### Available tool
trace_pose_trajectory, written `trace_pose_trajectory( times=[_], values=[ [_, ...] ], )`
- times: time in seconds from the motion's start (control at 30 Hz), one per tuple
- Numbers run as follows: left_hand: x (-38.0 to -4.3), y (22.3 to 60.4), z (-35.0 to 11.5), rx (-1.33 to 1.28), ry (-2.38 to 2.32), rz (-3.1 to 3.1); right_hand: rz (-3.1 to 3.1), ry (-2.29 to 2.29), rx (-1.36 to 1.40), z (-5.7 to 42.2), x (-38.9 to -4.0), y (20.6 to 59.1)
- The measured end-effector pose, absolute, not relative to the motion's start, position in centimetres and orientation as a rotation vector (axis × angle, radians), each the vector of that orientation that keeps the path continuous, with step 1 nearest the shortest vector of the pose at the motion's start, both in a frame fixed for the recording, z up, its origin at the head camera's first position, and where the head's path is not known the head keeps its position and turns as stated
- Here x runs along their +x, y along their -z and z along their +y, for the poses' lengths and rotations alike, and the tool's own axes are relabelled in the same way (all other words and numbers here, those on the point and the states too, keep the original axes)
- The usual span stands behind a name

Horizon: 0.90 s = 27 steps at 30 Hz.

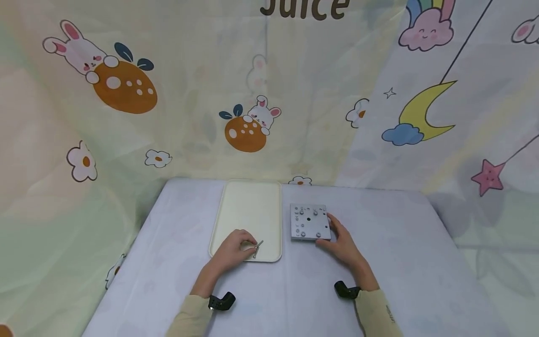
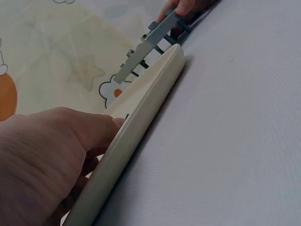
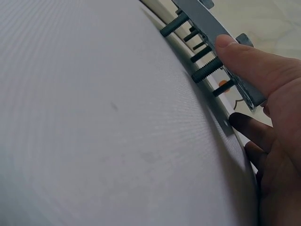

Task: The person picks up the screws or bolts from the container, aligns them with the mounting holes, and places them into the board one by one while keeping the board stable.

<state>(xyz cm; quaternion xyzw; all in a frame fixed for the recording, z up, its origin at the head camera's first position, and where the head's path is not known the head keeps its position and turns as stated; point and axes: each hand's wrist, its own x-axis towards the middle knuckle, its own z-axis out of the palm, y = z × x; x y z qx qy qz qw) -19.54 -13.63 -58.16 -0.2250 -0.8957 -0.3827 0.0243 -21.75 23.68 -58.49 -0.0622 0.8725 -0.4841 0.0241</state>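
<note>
I see the left hand (image 1: 234, 249) pinching a screw (image 1: 259, 243) over the tray (image 1: 249, 208), the right hand (image 1: 346, 247) gripping the bolted plate (image 1: 309, 226) beside it; a slack pinch could drop the screw.

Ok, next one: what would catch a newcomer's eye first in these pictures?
Probably the metal plate dotted with screw heads, gripped at its right side by the right hand; the wrist views show threaded shanks jutting from its underside. Next, the left hand at the near end of the cream tray, slim metal pieces at its fingertips. Behind, the cartoon rabbits on the backdrop stand out too.
</note>
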Motion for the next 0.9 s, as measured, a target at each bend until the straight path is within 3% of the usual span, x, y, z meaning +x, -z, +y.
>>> trace_pose_trajectory(
  times=[0.4, 0.9],
  values=[
    [-19.8, 58.4, -13.1, -0.736, 0.816, -2.762, 2.703, 1.481, -0.171, 23.8, -21.9, 58.8],
    [-19.5, 58.3, -12.2, -0.56, 0.813, -2.734, 2.722, 1.499, -0.172, 23.9, -21.6, 58.8]
  ],
)
